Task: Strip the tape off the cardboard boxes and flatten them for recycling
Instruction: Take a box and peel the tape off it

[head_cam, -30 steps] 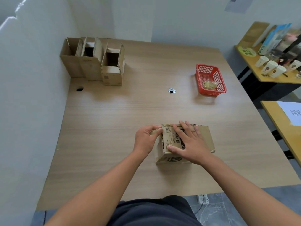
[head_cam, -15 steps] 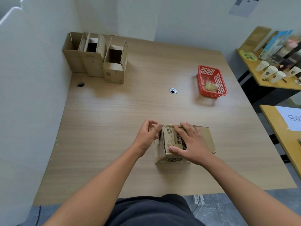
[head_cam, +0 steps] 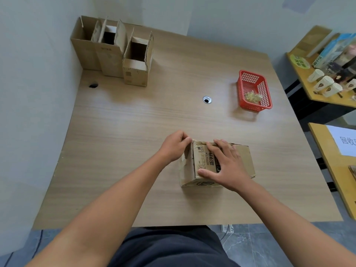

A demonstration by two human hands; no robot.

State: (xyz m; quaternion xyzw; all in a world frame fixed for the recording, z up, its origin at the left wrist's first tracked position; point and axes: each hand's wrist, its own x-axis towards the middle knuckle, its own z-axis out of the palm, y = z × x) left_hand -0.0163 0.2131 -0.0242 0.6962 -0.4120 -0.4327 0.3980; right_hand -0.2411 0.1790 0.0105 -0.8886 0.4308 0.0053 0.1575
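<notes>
A small printed cardboard box [head_cam: 244, 160] lies on its side near the front middle of the wooden table [head_cam: 134, 122]. My right hand [head_cam: 223, 166] lies flat on its top face, fingers spread, thumb at the near edge. My left hand [head_cam: 174, 146] is at the box's left end, fingers curled and pinching at the far upper corner, where a tape end seems to be; the tape itself is too small to make out. At the back left three opened cardboard boxes [head_cam: 111, 53] stand upright against the wall.
A red plastic basket [head_cam: 260, 101] holding crumpled tape scraps sits at the right of the table. A cable grommet [head_cam: 207, 99] is in the table's middle. Yellow side tables [head_cam: 316, 97] with paper cups and books stand to the right.
My left hand has moved back onto the box's far left corner after lifting slightly off it. The right hand stays flat on the box. The camera has tilted a little.
</notes>
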